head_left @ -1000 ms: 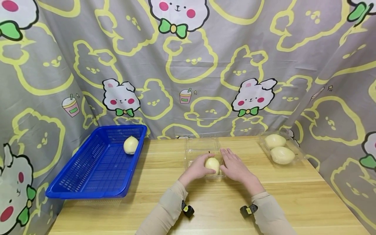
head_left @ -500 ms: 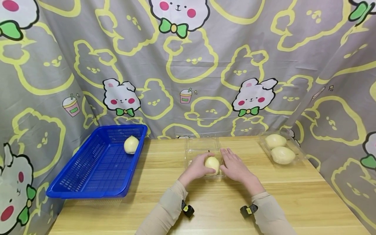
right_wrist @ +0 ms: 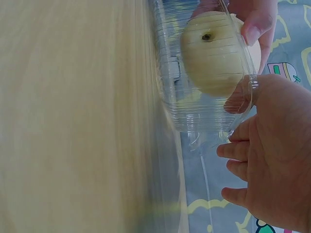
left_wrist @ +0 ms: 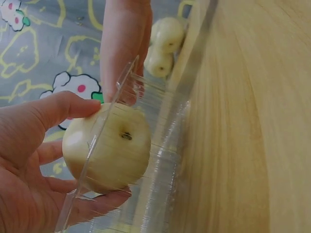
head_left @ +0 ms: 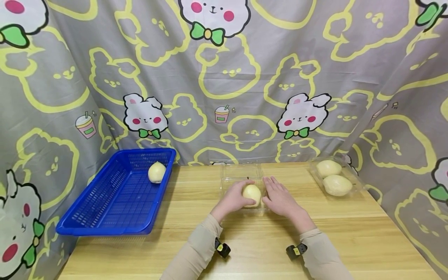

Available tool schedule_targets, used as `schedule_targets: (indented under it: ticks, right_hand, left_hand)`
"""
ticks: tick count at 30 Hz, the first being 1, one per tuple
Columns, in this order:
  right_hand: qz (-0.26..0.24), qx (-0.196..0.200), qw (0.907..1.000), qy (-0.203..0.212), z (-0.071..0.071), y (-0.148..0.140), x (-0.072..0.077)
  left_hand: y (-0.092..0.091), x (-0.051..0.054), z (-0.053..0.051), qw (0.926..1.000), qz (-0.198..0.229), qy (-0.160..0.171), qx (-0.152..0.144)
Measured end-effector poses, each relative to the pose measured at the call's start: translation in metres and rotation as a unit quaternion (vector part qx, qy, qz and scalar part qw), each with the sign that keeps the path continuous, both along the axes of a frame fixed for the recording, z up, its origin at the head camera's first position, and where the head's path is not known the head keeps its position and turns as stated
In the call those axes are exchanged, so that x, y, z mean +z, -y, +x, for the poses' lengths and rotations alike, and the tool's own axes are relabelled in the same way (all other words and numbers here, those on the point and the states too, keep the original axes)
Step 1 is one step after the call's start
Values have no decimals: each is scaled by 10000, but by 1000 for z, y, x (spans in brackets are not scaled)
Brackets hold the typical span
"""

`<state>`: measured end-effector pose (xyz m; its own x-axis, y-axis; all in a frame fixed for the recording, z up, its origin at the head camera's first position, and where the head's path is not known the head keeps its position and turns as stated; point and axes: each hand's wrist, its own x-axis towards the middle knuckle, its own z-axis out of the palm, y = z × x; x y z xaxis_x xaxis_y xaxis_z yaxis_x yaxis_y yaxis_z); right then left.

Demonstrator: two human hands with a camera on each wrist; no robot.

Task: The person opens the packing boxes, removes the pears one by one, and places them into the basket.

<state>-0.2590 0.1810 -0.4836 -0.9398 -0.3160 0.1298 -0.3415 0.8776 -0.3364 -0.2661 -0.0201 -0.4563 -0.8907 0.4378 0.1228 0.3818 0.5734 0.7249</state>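
Observation:
My left hand grips a pale yellow pear, thumb on one side and fingers round the other. The pear is inside a clear plastic box, whose lid stands open at the back. Through the box wall in the left wrist view, the dark dimple on the pear's end shows. My right hand is at the box's right side. Its thumb hooks over the rim, seen through the plastic in the right wrist view, while the fingers extend along the outside.
At the left stands a blue plastic basket with one pear in its far right corner. Another clear box at the back right holds two pears. A patterned curtain hangs behind the wooden table.
My left hand and the pear have shifted slightly to the left within the box. The right hand stays where it was at the box's side.

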Motion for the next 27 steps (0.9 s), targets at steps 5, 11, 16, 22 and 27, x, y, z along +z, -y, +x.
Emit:
schedule_targets:
  ticks: [5, 11, 16, 22, 27]
  right_hand:
    - [-11, -16, 10000, -16, 0, 0, 0]
    - [20, -40, 10000, -49, 0, 0, -1]
    - [-41, -28, 10000, -12, 0, 0, -1]
    - [-22, -24, 10000, -22, 0, 1, -1]
    - [-91, -30, 9999, -46, 1, 1, 1]
  left_hand:
    - [3, 3, 0, 10000, 37, -72, 19]
    - [6, 5, -1, 9998, 169, -54, -6]
    - [7, 8, -2, 9997, 242, -73, 38]
    - [9, 15, -1, 9994, 342, -96, 53]
    - [13, 25, -1, 9993, 356, -103, 57]
